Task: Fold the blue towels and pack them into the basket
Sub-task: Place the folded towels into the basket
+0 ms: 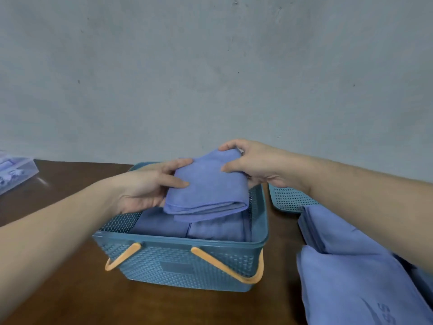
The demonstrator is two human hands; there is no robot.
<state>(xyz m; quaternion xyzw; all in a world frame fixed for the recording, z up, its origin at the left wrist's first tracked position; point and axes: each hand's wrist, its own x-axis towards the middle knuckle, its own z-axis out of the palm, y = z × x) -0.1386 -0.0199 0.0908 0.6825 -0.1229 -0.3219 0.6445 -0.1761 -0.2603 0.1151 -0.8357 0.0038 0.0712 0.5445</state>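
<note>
**2 hands hold a folded blue towel over a basket**

At the far left edge of a dark brown wooden table (70, 289), a clear plastic box (16, 171) sits against a pale grey wall (210, 66); its contents are too blurred to identify.

Moving right, the person's left hand (143, 186) reaches in from the lower left. Its fingers and thumb are curled around the left side of a folded blue towel (208, 186), gripping it.

The towel is held just above a teal perforated basket (178, 263) at the centre of the table. The basket has 2 orange handles, and the near one (229, 266) hangs down against its front wall. Inside the basket lie folded blue towels (210, 228), side by side, filling most of it.

The right hand (255, 165) comes in from the right and clamps the towel's far right corner, thumb on top and fingers wrapped beneath.

Right of the basket, a teal perforated lid (290, 200) lies flat on the table. Nearer the camera, a stack of blue towels (346, 277) lies at the right edge, the top one printed with dark lettering.
</note>
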